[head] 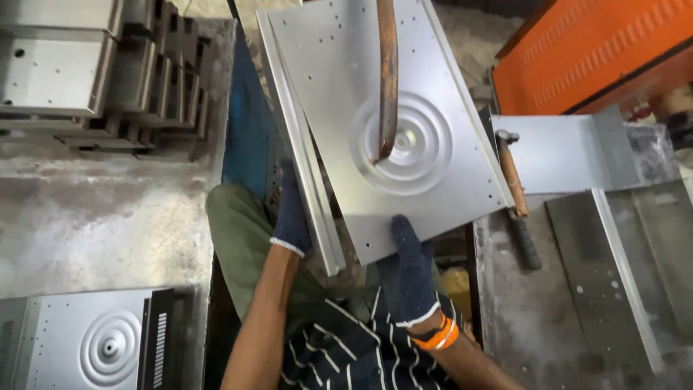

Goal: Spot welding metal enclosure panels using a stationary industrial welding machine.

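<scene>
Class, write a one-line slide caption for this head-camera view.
Two gloved hands, left hand and right hand, hold a sheet-metal panel under a copper electrode arm.

Dark knitted gloves with white cuffs, orange wristbands (438, 334), striped dark shirt (346, 347), olive trousers (238, 238).

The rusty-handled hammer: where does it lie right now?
In the head view, the rusty-handled hammer lies right of the embossed grey metal sheet, beside the right hand.

The single head-worn camera looks steeply down from close above the person's lap, onto the grey metal panel with stamped rings (404, 137) and the surrounding concrete floor (94, 209).
</scene>
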